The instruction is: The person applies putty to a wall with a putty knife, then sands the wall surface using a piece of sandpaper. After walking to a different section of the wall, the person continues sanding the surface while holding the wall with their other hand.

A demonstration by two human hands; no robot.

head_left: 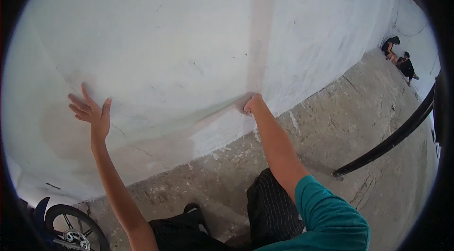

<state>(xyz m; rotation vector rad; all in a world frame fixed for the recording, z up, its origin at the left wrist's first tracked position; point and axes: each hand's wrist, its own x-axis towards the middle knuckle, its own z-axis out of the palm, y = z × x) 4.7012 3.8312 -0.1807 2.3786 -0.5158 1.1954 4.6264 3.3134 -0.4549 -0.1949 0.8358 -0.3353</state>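
My left hand is raised at the left in front of the white wall, its fingers spread and nothing in them. Whether its palm touches the wall cannot be told. My right hand is low against the same wall, near the middle, just below a faint pinkish vertical band. Its fingers are curled in, and what they hold, if anything, is hidden. Shadows of both arms fall across the wall.
A rough concrete floor meets the wall's base. A black pole slants down to the floor at the right. Part of a motorbike wheel shows at the lower left. Two people sit by the far wall, upper right.
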